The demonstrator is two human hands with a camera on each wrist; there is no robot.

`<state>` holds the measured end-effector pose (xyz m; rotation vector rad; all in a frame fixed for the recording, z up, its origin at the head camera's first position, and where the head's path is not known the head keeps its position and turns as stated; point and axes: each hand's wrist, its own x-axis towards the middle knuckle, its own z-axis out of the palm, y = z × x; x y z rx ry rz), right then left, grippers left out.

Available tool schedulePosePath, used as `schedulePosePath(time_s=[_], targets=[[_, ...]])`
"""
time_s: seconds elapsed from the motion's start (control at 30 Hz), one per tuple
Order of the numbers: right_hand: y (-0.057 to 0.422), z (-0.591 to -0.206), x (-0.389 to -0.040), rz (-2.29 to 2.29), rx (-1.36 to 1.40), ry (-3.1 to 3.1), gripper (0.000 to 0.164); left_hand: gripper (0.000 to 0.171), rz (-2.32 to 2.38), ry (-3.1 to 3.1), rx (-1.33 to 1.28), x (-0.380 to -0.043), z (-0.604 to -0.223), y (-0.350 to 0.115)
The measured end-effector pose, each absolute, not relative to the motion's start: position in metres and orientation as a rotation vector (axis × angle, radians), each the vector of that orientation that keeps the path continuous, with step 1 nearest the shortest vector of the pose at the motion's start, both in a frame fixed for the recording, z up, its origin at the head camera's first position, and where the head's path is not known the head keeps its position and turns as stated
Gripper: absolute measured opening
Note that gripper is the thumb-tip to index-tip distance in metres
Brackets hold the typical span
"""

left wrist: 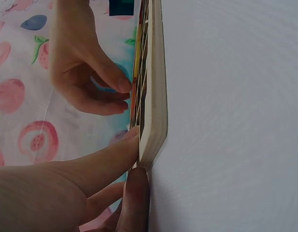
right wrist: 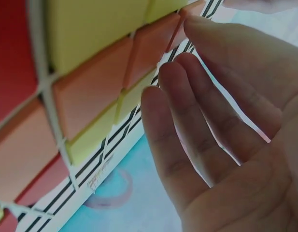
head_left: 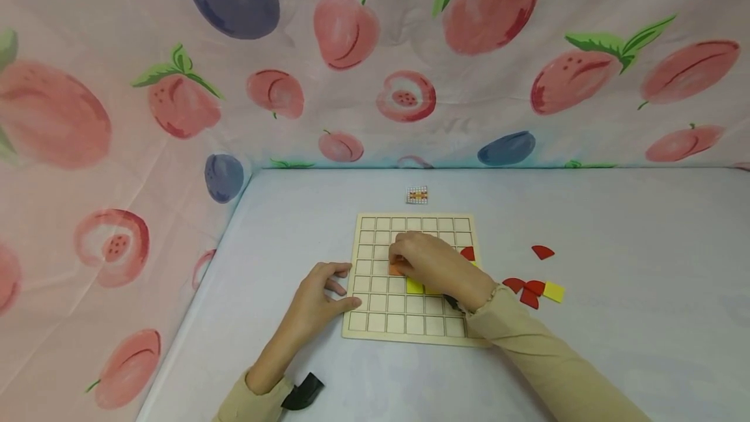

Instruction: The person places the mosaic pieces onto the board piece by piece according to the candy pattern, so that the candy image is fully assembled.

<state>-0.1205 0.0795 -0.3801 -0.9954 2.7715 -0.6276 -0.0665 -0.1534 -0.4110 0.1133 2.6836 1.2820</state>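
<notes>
A wooden grid board (head_left: 377,323) lies flat on the white table. At its left edge, my left hand (head_left: 316,301) touches the rim, thumb near the lower part and fingers higher up. My right hand (head_left: 436,262) is over the middle of the board, its fingertips at an orange tile (head_left: 396,269) set in the grid. Loosely bent, separated fingers (right wrist: 161,130) show in the right wrist view, the thumb touching the orange row. Yellow square tiles (head_left: 415,286) and a red quarter-round piece (head_left: 467,253) also lie on the board; the right hand hides part of the pattern.
Right of the board lie several red quarter-round pieces (head_left: 542,252) and a yellow square (head_left: 553,292). A small pattern card (head_left: 418,195) lies beyond the board's far edge. Fruit-print fabric (head_left: 351,103) hangs behind and to the left. A black strap piece (head_left: 303,393) is at the left sleeve.
</notes>
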Motion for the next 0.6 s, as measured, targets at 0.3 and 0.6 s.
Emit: schedulePosePath(time_s=[0.3,0.6], targets=[[0.096,-0.377,-0.116,-0.625,-0.980,2.798,0.011,0.060,1.270,2.685,0.079,-0.066,-0.411,-0.154],[0.112,-0.378,-0.108,-0.592,-0.998,2.860,0.011,0.060,1.272,2.683,0.085,-0.066,-0.412,-0.153]])
